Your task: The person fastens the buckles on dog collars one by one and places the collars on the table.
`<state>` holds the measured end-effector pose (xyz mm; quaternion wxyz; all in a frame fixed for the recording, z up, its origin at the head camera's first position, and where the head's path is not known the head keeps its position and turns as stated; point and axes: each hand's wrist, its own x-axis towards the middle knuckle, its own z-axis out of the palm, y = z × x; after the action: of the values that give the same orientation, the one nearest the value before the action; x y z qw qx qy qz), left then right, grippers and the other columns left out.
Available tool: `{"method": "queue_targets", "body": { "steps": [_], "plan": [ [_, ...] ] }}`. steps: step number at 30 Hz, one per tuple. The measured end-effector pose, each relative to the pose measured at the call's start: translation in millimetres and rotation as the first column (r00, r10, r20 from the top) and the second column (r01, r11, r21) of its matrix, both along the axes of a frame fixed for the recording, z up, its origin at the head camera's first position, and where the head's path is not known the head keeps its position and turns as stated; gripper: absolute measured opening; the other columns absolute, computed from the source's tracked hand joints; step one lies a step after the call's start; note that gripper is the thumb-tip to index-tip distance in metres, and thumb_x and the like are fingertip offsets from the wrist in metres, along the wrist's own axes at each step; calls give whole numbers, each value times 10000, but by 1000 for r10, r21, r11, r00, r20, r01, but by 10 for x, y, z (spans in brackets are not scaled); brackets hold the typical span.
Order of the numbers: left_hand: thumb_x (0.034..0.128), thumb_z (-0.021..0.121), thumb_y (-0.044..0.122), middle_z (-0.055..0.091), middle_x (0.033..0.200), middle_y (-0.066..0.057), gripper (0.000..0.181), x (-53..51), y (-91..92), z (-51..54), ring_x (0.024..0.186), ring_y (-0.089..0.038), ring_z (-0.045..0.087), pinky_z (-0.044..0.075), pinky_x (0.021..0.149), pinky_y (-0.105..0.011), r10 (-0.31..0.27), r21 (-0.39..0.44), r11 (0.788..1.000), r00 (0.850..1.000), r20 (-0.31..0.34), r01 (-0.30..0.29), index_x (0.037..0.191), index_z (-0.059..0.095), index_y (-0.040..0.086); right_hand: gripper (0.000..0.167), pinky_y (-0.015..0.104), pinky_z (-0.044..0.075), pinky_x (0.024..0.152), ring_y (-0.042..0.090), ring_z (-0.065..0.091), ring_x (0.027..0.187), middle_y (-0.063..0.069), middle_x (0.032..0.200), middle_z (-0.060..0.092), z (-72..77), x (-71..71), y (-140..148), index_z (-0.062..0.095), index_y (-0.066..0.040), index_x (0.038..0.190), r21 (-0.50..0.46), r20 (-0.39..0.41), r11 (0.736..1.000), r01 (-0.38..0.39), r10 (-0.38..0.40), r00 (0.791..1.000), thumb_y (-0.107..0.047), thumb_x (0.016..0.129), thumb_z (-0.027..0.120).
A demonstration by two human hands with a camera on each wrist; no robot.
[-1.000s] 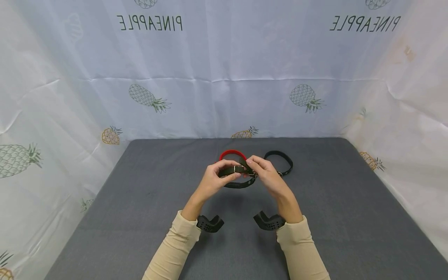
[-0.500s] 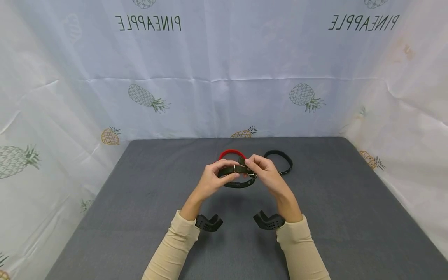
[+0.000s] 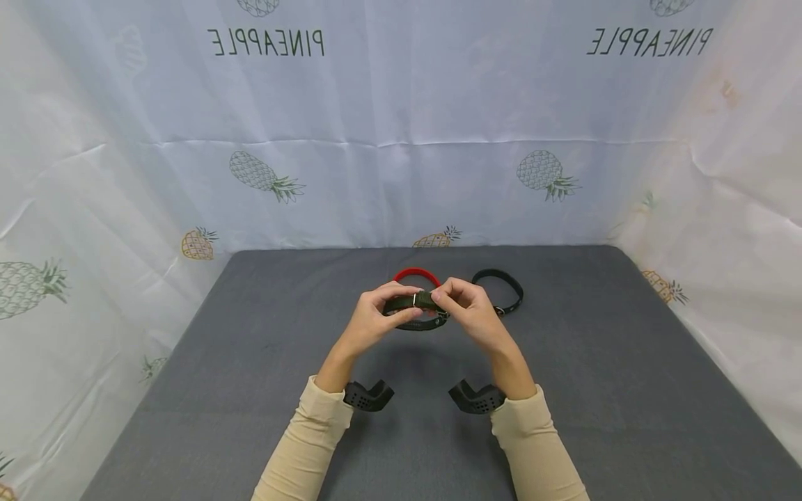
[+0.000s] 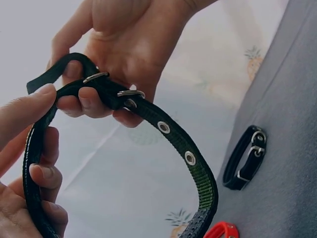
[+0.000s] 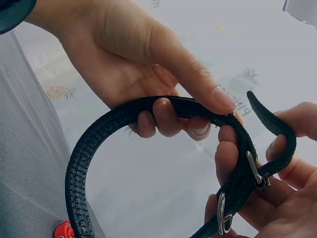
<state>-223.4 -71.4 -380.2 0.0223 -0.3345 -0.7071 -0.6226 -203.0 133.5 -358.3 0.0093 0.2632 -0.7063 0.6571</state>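
Observation:
Above the table, both hands hold a dark green collar with a loop of band hanging below. My left hand grips the band between thumb and curled fingers, at the left of the loop. With thumb and fingers, my right hand pinches the buckle end. In the right wrist view, the metal buckle lies against the right fingers, and the free strap end bends upward past it. A second metal ring sits lower on the collar. Metal eyelets line the band in the left wrist view.
Behind the hands, a red collar lies on the grey table, partly hidden. A black collar lies to its right. Each wrist wears a black camera mount. A pineapple-print curtain stands at the back and sides.
Both hands and the collar have shifted slightly left, and the right hand has come closer to the left. The strap end that stuck up between them no longer shows upright in the head view.

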Motion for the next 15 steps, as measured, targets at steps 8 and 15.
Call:
{"method": "queue_targets", "body": {
  "steps": [8,15],
  "plan": [
    [877,706,141,641,1016,-217,332,-8,-13,2,829,-34,574,512,703,-202,-8,-14,1000,1000,-27,8,1166,661,-16,181,238,498,751,69,607,840,-135,893,624,-11,1,3,535,23,816,-17,-31,1000,-13,13,999,-69,972,536],
    [878,706,168,648,1015,-203,349,-17,-22,8,828,-32,570,507,682,-204,-16,-25,1000,999,-52,15,1175,664,-11,213,263,536,761,113,624,823,-132,905,633,-20,-12,2,504,118,826,-4,-57,1000,-20,20,998,-41,963,536]
  ]
}}
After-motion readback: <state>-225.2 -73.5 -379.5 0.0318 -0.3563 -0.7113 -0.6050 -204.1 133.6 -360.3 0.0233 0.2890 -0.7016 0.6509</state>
